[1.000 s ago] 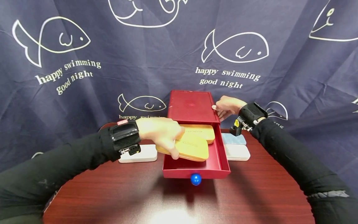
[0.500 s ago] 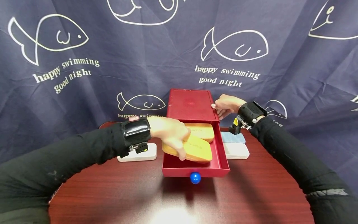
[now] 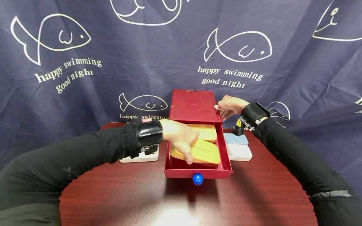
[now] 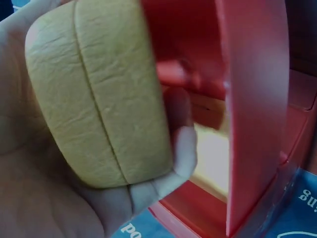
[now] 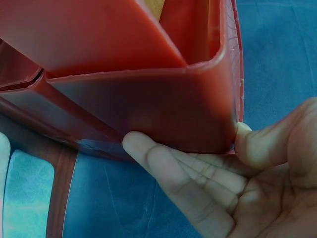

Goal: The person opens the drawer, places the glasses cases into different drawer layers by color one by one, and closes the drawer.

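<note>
my left hand (image 3: 181,138): fingers curled round the near yellow case (image 3: 204,152), thumb on top, fingertips under its left end; left wrist view shows the same case (image 4: 99,94) filling my palm
near yellow case: centre of frame, lying tilted in the open red drawer (image 3: 198,172), partly over a second yellow case (image 3: 205,131) behind it
handling: looks stiff, hard-shell, light; leather-like grain so probably not slippery; seam runs round the edge
where to hold: across the short end, thumb over, fingers under, clear of the seam
my right hand (image 3: 229,107): fingers nearly straight, pressed flat to the right back corner of the red box (image 3: 194,106), thumb on the corner; wrapped round nothing
red drawer: pulled toward me, blue knob (image 3: 197,179) on front
outward: white case (image 3: 142,156) left of box, blue case (image 3: 236,139) and white case (image 3: 239,153) right, all on the dark wood worktop (image 3: 254,194); fish-print curtain (image 3: 85,62) behind
</note>
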### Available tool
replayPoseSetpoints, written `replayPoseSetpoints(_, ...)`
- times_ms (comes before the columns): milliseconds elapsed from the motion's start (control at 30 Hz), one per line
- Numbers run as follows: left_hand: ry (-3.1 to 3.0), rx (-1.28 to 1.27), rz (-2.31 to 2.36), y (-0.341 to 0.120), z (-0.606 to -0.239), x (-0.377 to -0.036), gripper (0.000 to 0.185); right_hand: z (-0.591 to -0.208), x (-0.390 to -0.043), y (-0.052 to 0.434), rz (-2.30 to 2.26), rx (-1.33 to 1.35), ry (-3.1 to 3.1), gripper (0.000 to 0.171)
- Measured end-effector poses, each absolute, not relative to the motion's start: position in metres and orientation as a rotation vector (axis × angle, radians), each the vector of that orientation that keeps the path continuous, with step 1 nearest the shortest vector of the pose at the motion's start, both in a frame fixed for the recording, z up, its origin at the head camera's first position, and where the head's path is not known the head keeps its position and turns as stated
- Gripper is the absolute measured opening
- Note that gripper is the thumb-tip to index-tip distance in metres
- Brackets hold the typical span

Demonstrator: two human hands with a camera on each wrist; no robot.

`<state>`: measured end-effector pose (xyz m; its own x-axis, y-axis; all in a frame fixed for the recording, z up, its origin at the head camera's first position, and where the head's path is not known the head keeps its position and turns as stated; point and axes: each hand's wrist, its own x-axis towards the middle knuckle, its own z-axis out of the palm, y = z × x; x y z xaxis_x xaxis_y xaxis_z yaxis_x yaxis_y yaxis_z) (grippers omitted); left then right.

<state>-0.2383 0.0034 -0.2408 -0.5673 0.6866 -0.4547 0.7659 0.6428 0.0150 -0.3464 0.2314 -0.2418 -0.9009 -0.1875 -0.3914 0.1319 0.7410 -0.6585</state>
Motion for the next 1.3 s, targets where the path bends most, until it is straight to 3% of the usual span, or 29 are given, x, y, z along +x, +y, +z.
replayPoseSetpoints(200,2.442,1.089,-0.212,0.006,-0.24,-0.236,0.066,-0.243,-0.346,0.23,-0.994,-0.036,2.509,0.027)
replayPoseSetpoints(467,2.496,1.149,-0.361,0.012,-0.24,-0.23,0.044,-0.242,-0.344,0.228,-0.999,-0.008,2.512,0.03)
replayPoseSetpoints(800,2.549,1.17,-0.503,0.02,-0.234,-0.223,0.052,-0.241,-0.344,0.23,-0.988,-0.026,2.506,0.029)
replayPoseSetpoints(1300,2.546,1.166,-0.686,0.03,-0.233,-0.221,0.047,-0.243,-0.347,0.229,-0.994,0.006,2.517,0.026)
